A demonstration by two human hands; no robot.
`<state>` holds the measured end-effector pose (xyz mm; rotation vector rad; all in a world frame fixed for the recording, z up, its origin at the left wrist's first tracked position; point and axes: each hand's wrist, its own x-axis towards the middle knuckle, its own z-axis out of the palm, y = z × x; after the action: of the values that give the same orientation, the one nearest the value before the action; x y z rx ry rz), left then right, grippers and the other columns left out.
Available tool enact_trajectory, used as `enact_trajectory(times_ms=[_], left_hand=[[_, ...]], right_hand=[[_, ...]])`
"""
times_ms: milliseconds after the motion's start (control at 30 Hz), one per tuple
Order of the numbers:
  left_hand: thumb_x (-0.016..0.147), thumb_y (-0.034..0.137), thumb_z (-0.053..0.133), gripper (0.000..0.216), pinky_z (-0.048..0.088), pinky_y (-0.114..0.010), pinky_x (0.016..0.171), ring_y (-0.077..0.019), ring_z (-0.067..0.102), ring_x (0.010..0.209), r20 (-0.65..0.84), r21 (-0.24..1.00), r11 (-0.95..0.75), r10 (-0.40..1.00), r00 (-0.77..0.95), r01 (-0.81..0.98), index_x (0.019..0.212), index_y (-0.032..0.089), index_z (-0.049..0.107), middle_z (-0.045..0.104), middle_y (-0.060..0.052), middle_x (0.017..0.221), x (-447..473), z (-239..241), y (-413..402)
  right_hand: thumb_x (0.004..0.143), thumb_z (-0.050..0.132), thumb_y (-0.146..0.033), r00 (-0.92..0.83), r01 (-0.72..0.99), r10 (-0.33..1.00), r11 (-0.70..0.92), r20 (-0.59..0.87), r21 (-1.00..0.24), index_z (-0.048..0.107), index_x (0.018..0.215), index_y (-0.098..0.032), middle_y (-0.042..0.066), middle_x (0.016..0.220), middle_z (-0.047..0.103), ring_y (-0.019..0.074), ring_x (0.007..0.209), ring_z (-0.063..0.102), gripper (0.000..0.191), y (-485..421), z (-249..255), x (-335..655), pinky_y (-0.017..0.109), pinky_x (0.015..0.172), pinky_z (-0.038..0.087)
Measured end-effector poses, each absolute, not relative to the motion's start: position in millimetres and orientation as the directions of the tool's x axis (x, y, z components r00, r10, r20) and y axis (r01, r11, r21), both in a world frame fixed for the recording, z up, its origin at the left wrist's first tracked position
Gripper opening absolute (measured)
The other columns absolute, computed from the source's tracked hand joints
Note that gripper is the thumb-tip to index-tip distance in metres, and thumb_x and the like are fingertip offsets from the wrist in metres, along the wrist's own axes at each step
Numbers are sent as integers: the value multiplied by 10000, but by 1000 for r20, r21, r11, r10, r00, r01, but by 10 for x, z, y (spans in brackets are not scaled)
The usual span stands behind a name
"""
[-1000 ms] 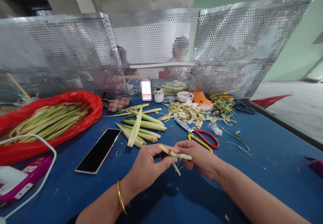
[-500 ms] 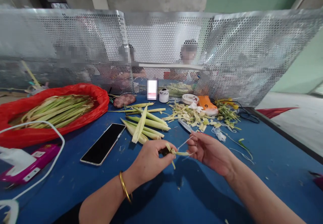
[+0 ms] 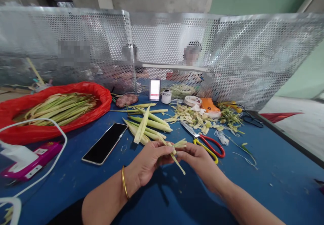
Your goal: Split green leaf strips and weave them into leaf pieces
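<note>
Between my hands is a small bundle of pale green leaf strips (image 3: 180,165), crossed and bunched at its middle, with loose ends sticking out. My left hand (image 3: 152,157), a gold bangle at its wrist, pinches the bundle between thumb and fingers. From the other side my right hand (image 3: 196,157) closes thumb and fingertips on it; part of the grip is hidden. Just behind my right hand lie scissors (image 3: 206,143) with red and yellow handles. Beyond my left hand lies a pile of pale green leaves (image 3: 149,123).
A red plastic bag (image 3: 101,108) of long leaves stands left, near a dark phone (image 3: 105,144) and purple power strip (image 3: 42,157) with a white cable. Scraps (image 3: 187,115) and white string (image 3: 222,138) lie to the right. Behind a perforated metal screen (image 3: 162,39) sit other people.
My right hand has moved left to the bundle and no longer pulls a thin thread away from it. The bundle has turned, and the scissors are now uncovered.
</note>
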<state>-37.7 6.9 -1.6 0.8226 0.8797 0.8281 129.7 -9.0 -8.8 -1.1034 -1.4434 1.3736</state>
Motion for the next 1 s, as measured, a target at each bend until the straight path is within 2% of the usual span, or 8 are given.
enact_trajectory(times_ms=[300,433,533,633,733,867,933,1000], left_hand=[[579,289,820,245,477,-241,696,-109,592,660,-358,867,414,904,234,-277,730,138,700,671,-6,719,-287,-58,49],[560,300,820,257,474,-243,710,-113,582,674,-309,888,340,940,145,-309,721,139,700,651,5,694,-220,-107,20],[538,317,821,275,476,-258,724,-127,585,685,-290,903,304,953,91,-302,703,136,698,657,-2,696,-186,-136,2],[524,324,821,290,478,-278,736,-141,593,686,-281,912,292,956,80,-287,705,135,696,660,-7,694,-180,-157,6],[544,350,812,303,469,-271,713,-140,589,680,-292,926,307,952,97,-222,725,133,700,662,-14,702,-205,-162,25],[559,383,812,329,460,-248,677,-126,565,674,-370,899,401,910,187,-174,728,128,694,637,-15,708,-256,-127,20],[561,392,817,339,461,-252,668,-122,554,660,-379,888,423,896,234,-182,726,126,687,626,-16,709,-269,-100,-2],[558,380,828,330,461,-248,665,-119,543,655,-380,879,438,882,278,-190,710,128,678,613,-11,695,-269,-77,-30]], right_hand=[[831,590,-378,-144,217,985,129,99,-968,528,639,-178,-48,562,467,99,530,422,284,-143,-167,1274,219,505,365],[864,540,-361,-120,292,987,139,108,-946,500,636,-181,-44,554,455,100,529,402,293,-190,-227,1227,221,503,343],[886,507,-304,-131,394,965,261,227,-881,506,637,-184,-33,579,468,110,558,417,276,-225,-227,1202,223,521,345],[908,459,-240,-199,479,899,437,391,-761,498,640,-191,-18,609,490,118,569,434,274,-241,-190,1210,225,529,351],[913,407,-156,-308,606,795,588,523,-536,531,702,-193,2,648,529,133,596,464,248,-224,-135,1259,252,592,370],[870,398,-72,-396,724,644,657,654,-209,583,790,-198,62,859,615,183,791,541,237,-173,-69,1321,317,729,404],[865,388,-44,-433,714,574,689,694,-124,578,840,-198,70,973,635,203,937,557,246,-146,-72,1327,362,850,395],[877,366,-31,-484,690,533,720,694,-72,550,850,-193,43,887,642,176,865,580,247,-118,-107,1318,367,902,374]])
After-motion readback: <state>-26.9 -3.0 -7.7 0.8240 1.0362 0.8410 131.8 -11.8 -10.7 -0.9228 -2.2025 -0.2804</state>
